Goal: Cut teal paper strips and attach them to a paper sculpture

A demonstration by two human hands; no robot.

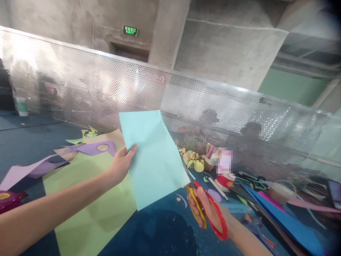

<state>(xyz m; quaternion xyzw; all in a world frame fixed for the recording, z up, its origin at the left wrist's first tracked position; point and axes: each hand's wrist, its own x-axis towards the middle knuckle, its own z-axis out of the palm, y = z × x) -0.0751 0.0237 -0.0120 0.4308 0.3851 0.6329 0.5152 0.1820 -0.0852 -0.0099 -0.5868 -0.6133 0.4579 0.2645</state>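
Observation:
My left hand pinches the left edge of a light blue sheet of paper, thumb on the front face, and holds it tilted above the table. In my right hand is a pair of scissors with red and yellow handles, fingers through the loops. The blades are at the sheet's lower right corner; the paper mostly hides them, so whether they touch it is unclear. Beneath the left hand lies a large light green sheet. A purple sheet with a round hole lies behind it.
Yellow-green paper scraps lie in a pile against the perforated metal panel. A red-and-white cup-like object stands at right, near blue sheets. A magenta object sits at far left on the dark blue table.

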